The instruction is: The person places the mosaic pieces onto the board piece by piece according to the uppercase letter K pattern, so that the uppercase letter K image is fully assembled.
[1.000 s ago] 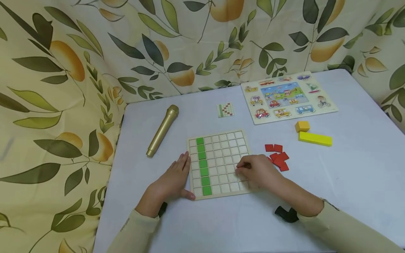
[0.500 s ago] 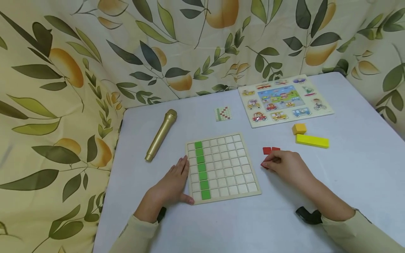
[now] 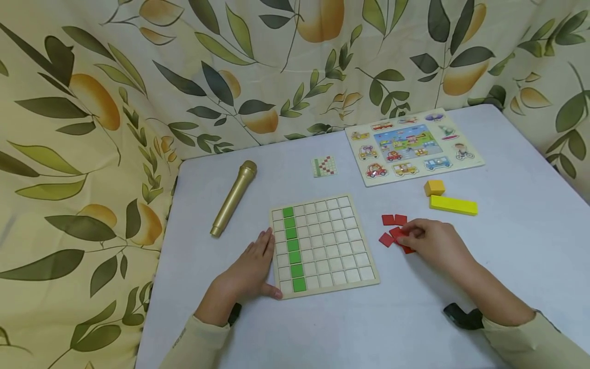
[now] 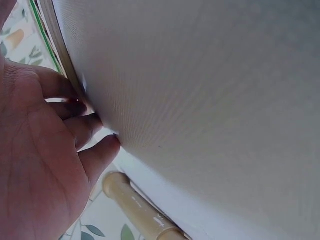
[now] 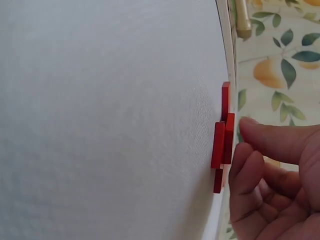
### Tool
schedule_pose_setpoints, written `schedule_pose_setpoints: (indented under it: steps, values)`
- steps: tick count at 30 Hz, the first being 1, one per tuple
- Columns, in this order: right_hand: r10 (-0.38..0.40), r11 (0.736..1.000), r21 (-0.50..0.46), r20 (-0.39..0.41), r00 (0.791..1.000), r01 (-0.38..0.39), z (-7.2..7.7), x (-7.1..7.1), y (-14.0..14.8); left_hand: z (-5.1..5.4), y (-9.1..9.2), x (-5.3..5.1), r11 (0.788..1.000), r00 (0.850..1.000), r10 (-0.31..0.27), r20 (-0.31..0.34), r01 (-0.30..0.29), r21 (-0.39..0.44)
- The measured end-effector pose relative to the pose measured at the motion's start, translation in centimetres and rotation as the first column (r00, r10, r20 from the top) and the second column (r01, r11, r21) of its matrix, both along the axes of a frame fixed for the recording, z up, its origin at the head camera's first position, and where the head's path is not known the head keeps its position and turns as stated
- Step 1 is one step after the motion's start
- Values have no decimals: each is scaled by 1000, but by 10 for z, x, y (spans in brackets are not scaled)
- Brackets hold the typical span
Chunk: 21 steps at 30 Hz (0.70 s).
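A square wooden grid board (image 3: 325, 253) lies flat on the table, its second column from the left filled with green square tiles (image 3: 294, 244). My left hand (image 3: 249, 266) rests at the board's left edge, fingers extended along it and thumb near the lower left corner. To the right of the board lie several red square tiles (image 3: 386, 239), some overlapping. My right hand (image 3: 438, 246) reaches into this group with bent fingers. In the right wrist view its thumb and forefinger (image 5: 250, 162) stand slightly apart beside the red tiles (image 5: 218, 145), with none clearly between them.
A gold microphone (image 3: 233, 199) lies left of the board. Behind it is a small pattern card (image 3: 324, 166). At the back right lies a vehicle picture puzzle (image 3: 407, 143), with an orange cube (image 3: 435, 187) and a yellow block (image 3: 454, 204) in front.
My right hand has moved right, from the board to the red tiles. One red tile now lies separate at the group's left side. My left hand stays at the board's edge.
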State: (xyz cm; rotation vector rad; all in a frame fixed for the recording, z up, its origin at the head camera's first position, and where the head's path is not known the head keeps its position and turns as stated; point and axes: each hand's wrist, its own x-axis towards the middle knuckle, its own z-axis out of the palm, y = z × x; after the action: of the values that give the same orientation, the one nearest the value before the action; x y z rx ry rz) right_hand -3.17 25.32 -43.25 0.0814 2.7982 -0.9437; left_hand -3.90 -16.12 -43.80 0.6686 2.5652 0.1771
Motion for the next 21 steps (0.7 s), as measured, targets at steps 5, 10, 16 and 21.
schedule_pose_setpoints:
  steps: [5,10,16,21]
  values:
    - [11,1000,24,17,1000,-11,-1,-2,-2,0,-1,1,1000,1000,-5,-10,5,7]
    - [30,999,35,2,1000,-30,-1,-4,-4,-1,-1,1,1000,1000,-7,-12,7,-3]
    - [35,999,14,-1,999,-34,0,-4,-8,-1,-1,1,1000,1000,-8,-13,8,-3]
    - [45,999,-12,25,999,-45,5,-3,-10,-1,0,1,1000,1000,-3,-4,3,0]
